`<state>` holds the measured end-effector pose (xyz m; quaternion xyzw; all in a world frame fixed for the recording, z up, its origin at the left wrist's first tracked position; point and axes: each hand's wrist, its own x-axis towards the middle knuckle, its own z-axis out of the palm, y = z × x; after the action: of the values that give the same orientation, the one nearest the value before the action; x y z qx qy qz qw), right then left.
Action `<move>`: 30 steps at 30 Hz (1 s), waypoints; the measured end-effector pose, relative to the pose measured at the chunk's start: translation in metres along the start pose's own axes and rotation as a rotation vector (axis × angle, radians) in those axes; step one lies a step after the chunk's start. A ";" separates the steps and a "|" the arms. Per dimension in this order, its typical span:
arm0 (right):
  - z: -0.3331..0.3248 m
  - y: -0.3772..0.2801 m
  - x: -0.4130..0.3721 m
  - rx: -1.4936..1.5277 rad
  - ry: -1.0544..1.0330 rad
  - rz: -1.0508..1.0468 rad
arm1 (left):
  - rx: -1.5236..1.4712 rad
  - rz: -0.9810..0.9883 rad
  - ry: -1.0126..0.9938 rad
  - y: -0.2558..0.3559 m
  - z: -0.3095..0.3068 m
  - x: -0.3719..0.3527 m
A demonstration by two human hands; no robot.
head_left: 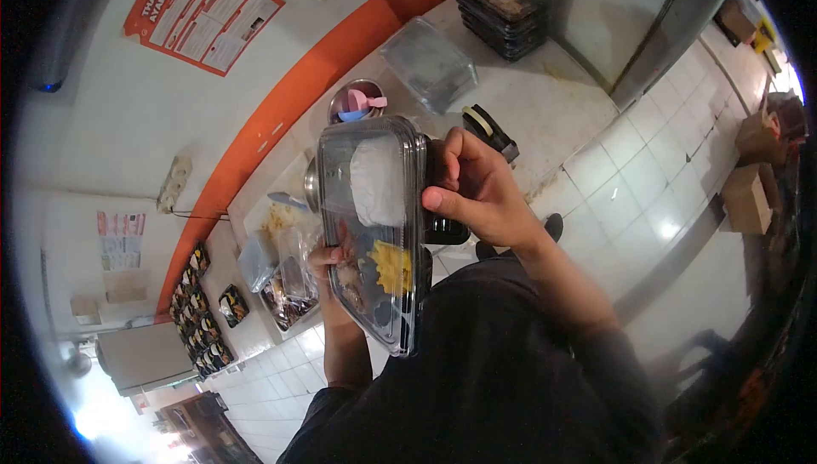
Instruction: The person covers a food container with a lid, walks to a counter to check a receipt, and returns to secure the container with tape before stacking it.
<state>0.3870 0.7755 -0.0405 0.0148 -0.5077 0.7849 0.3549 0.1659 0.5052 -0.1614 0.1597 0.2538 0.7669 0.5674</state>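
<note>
A meal box (387, 294) with a clear lid is tilted up in front of me. Through the lid show a white wrapped portion, yellow food and some brown pieces. My left hand (325, 261) grips its left side, thumb over the edge and the other fingers hidden behind. At the opposite side, my right hand (481, 187) is closed with curled fingers and its thumb at the lid's rim. Another black container part (446, 229) shows just below the right fingers. A tape dispenser (491, 132) lies on the counter beyond the right hand.
A stack of filled meal boxes (506, 9) stands at the counter's far end, near a clear plastic container (430, 64). A metal bowl (357, 100) holds pink and blue items. Several packed boxes (197, 319) line the left counter. Cardboard boxes (753, 196) stand at right.
</note>
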 end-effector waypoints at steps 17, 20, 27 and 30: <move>-0.013 -0.001 -0.022 0.323 0.104 0.350 | 0.296 0.016 0.371 0.011 0.156 0.004; -0.007 0.002 -0.036 0.160 0.105 0.434 | 0.468 -0.023 0.439 0.004 0.176 0.012; -0.016 0.024 -0.049 0.050 0.459 0.527 | 0.564 -0.036 0.426 -0.033 0.153 0.007; -0.026 0.013 -0.053 0.006 0.403 0.483 | 0.459 -0.057 0.446 -0.044 0.150 0.002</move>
<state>0.4283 0.7648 -0.0833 -0.2608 -0.4137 0.8352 0.2517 0.2801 0.5480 -0.0636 0.1045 0.5427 0.6896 0.4681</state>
